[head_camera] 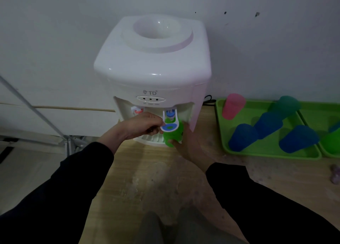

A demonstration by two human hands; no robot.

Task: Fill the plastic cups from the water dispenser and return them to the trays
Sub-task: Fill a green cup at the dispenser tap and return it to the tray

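Left hand [145, 123]: curled into a loose fist; fingertips press the blue tap lever [170, 127]; fingers partly in shadow
Water dispenser [152, 67]: white, on the wooden table [143, 173]; red tap [137, 111] half hidden behind the left hand
Green cup [173, 136]: under the blue tap, over the drip grille; water level not discernible
Right hand [185, 142]: wrapped around the green cup; fingertips hidden behind it
Green tray [219, 126]: holds upturned pink and blue cups; a second tray [329, 154] cut off at the frame edge

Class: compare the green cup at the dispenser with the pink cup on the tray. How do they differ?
The green cup is held in the right hand under the blue tap; the pink cup stands untouched on the green tray. Green sits mouth-up; pink looks upside down. Both are translucent plastic.
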